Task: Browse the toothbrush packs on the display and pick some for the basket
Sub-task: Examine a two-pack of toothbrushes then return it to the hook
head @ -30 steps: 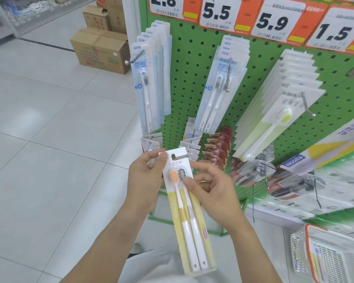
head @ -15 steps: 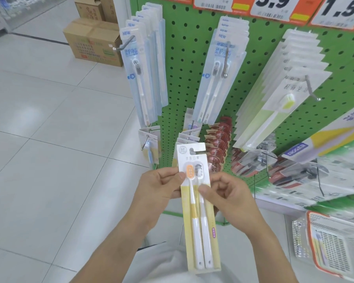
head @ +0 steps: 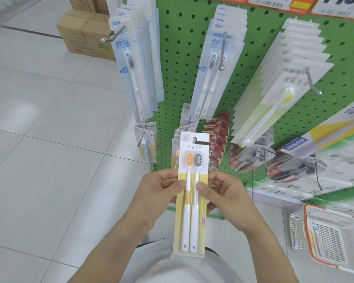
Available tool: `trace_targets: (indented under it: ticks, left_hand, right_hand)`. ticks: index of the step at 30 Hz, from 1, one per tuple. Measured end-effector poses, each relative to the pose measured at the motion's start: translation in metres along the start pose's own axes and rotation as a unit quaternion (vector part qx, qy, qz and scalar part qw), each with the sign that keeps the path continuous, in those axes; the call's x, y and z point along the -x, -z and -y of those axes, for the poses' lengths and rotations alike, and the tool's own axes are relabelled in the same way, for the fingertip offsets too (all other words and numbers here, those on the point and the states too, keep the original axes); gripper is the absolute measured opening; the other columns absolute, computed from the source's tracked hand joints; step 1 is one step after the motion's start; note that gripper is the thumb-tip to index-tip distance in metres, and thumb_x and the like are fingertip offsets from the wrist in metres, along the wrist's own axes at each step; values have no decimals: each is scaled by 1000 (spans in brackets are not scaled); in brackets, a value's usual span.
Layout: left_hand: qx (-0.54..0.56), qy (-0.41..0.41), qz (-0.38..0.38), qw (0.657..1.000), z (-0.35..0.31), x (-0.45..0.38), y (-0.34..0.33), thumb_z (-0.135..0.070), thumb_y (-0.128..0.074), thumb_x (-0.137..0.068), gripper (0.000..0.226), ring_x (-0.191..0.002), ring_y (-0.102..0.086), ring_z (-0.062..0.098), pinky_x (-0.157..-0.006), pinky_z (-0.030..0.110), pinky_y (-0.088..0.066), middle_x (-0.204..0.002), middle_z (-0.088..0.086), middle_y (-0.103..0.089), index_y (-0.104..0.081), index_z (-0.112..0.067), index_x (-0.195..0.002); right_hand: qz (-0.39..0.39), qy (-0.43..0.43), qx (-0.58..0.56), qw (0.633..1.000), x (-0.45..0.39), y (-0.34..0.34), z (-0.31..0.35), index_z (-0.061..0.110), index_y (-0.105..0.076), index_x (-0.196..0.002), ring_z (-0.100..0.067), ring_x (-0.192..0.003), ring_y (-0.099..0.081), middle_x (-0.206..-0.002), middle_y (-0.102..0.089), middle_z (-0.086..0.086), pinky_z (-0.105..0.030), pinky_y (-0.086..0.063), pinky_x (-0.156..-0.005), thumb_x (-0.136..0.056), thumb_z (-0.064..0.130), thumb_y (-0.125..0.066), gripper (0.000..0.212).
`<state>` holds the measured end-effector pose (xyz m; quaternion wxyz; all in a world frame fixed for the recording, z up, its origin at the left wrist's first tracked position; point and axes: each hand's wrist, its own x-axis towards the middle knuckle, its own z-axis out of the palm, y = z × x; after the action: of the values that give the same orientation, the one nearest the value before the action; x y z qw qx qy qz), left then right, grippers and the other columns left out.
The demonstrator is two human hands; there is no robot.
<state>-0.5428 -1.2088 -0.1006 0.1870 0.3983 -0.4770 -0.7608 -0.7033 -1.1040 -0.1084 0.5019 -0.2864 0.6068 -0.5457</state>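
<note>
Pack in hand: two-brush pack (head: 191,193), yellow card with one orange head and one grey head, held upright, label toward the camera, in front of the green pegboard (head: 180,64).
Left hand: left hand (head: 157,193) grips the pack's left edge, thumb on the front, fingers curled behind.
Right hand: right hand (head: 226,196) grips the right edge the same way, thumb tip on the front beside the grey brush's neck.
Change: a second ago the pack leaned left and the right thumb lay across the brush heads; now it stands straighter and both thumbs sit below the heads, so the label is uncovered.
Reading: still inspecting; no move toward the basket begun.
Basket: white wire basket (head: 296,227), right of the pack and lower, already holds at least one pack; contents blurred.
Beyond pack: blue hanging packs (head: 135,74) on pegboard hooks, up and left of the pack.
Next, judged: if kept, carry right and down into the basket.
</note>
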Motion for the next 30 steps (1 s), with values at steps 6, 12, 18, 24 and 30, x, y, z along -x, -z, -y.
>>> trace_targets:
  ticks: [6,12,18,24,30]
  left_hand:
    - [33,-41,-55,997,-8,-4,6,3,-61,-94,19,-80,-75,23,-66,29,-59,-96,13,-78,-72,-4,-107]
    - [-22,-57,-44,997,-13,-3,9,1,-61,-96,19,-78,-75,22,-72,30,-61,-92,10,-79,-69,-9,-109]
    - [-82,-63,-48,993,-9,-2,7,3,-61,-95,21,-68,-71,20,-58,30,-59,-86,5,-78,-67,-10,-110]
    - [-97,-109,-84,986,-6,-4,7,3,-60,-95,24,-70,-71,18,-58,26,-56,-87,2,-78,-67,-15,-110]
    - [-87,-105,-92,986,-4,-6,7,3,-60,-96,25,-70,-72,16,-58,25,-56,-88,0,-79,-67,-13,-113]
  right_hand:
    - [96,-16,20,995,-1,3,-3,11,-71,-102,-29,-71,-66,-95,-71,-22,-35,-59,-58,-89,14,-74,14]
    - [55,-5,-9,998,-3,-2,-3,8,-74,-99,-22,-63,-67,-85,-75,-14,-33,-59,-53,-80,11,-76,20]
    - [-30,-7,-22,999,-8,-3,-3,5,-75,-89,-26,-58,-64,-80,-71,-29,-30,-55,-48,-81,23,-74,20]
    - [84,-55,12,995,-7,2,-3,-7,-62,-110,-30,-70,-60,-81,-64,-27,-32,-57,-57,-93,26,-73,38]
    - [77,-46,2,996,-6,0,-4,-3,-67,-106,-29,-65,-63,-82,-68,-33,-32,-56,-55,-91,25,-75,33]
